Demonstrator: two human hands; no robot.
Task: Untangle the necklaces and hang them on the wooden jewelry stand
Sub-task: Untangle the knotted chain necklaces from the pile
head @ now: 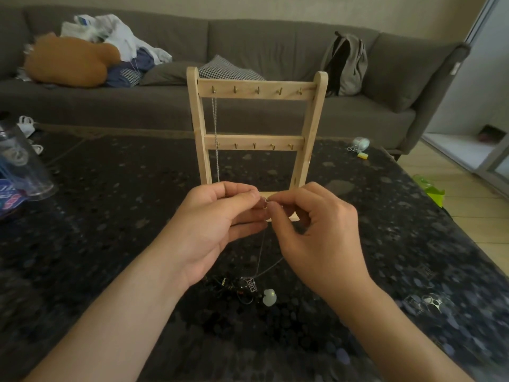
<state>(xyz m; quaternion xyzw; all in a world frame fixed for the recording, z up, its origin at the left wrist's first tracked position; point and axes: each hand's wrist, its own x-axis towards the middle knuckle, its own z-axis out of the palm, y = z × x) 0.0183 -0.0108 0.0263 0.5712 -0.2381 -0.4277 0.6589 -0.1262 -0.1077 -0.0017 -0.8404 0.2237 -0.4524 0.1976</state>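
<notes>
A dark speckled table (110,216) fills the foreground. Behind it a grey sofa (275,111) carries a backpack (345,64) and heaped clothes (115,37). The stand (257,89) is upright mid-table, its long axis vertical and its hooks facing the person. A chain (215,128) hangs straight down from the top-left hook. Before the stand's base the left hand (217,224) and right hand (319,232) meet, each thumb and forefinger pinching the top of a necklace (261,252). Its strands drop to a pendant (249,283) by the tangle (234,289) on the table.
</notes>
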